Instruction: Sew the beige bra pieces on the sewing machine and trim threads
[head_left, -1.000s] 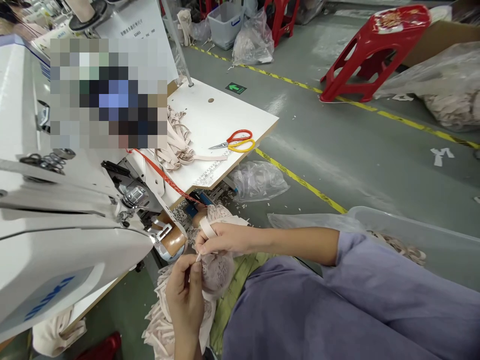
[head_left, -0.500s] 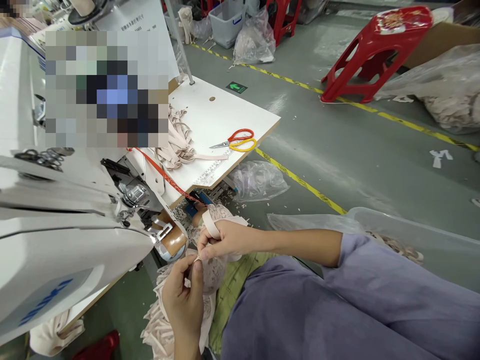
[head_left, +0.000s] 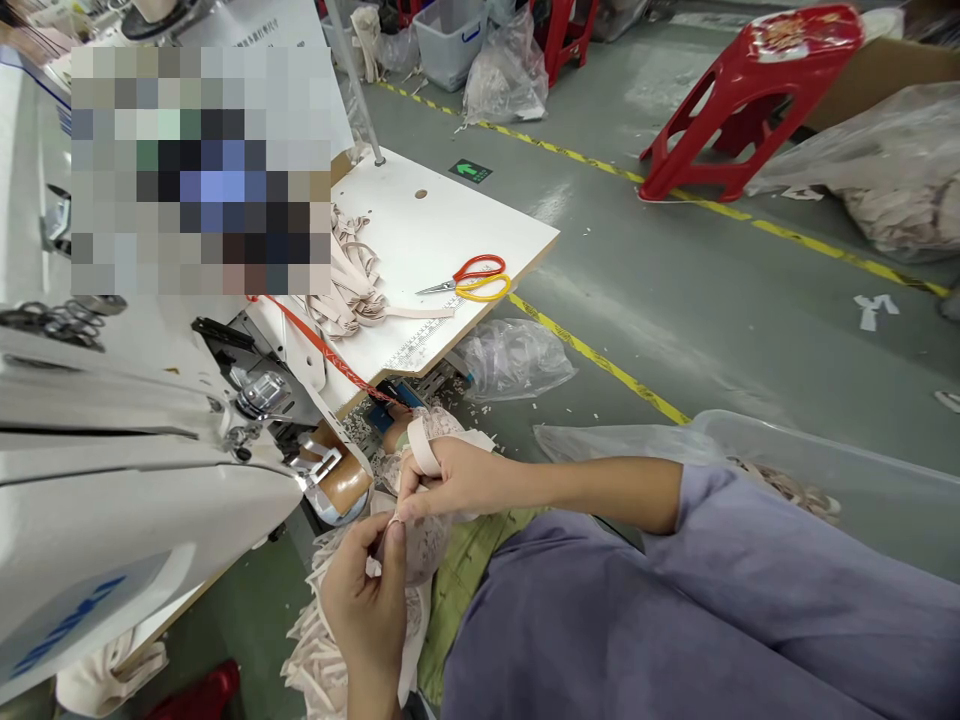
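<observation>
My left hand [head_left: 366, 590] and my right hand [head_left: 457, 475] meet at their fingertips, just in front of the sewing machine's end. Between thumb and index finger, each pinches the edge of a pale pink lace piece [head_left: 426, 540]; the exact spot gripped is tiny and partly covered by the fingers. A pale elastic band [head_left: 422, 447] loops up over the fingers of my right hand. More lace lies behind that hand. Below, a heap of pale fabric strips [head_left: 319, 650] hangs beside my left wrist. The metal presser parts [head_left: 319, 465] of the machine are close by, apart from both hands.
The white sewing machine [head_left: 150, 530] fills the left side. Scissors [head_left: 472, 280] and a pile of pale straps [head_left: 349, 285] lie on the white table [head_left: 465, 210]. A clear plastic bin [head_left: 847, 480] stands by my right arm. A red stool [head_left: 750, 100] is on the floor farther off.
Both hands keep their pinch on the lace, almost unmoved. The view has shifted slightly, so the machine appears a little farther left.
</observation>
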